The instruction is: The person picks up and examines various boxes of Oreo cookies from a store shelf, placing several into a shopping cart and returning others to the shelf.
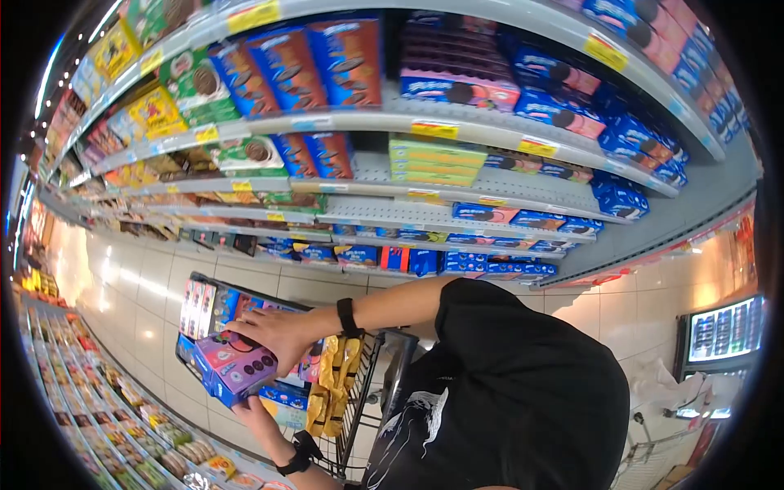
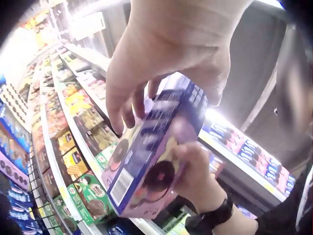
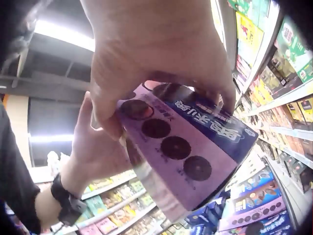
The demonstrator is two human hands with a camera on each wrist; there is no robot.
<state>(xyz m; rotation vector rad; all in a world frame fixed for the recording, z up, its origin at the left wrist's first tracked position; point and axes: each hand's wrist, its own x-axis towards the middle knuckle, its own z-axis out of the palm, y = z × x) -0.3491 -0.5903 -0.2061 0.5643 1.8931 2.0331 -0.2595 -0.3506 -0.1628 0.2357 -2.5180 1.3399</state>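
Note:
Both hands hold a purple-and-blue box of sandwich cookies (image 1: 245, 359), tilted above the shopping cart (image 1: 359, 408). My right hand (image 1: 278, 331) grips it from above, fingers spread over the upper side. Lower in the head view, my left hand (image 1: 260, 415) holds its near lower corner. The left wrist view shows the left hand (image 2: 171, 58) curled over one end of the box (image 2: 146, 161), with the right hand (image 2: 195, 171) at its side. Up close in the right wrist view, cookie pictures line the purple panel (image 3: 181, 152), and the right thumb and fingers straddle the box.
Inside the cart lie yellow packs (image 1: 331, 384), a blue box (image 1: 282, 394) and white-and-pink boxes (image 1: 196, 306). Shelves (image 1: 441, 131) of cookie boxes run along the right side, and another stocked shelf (image 1: 90, 408) stands opposite across the tiled floor (image 1: 147, 302).

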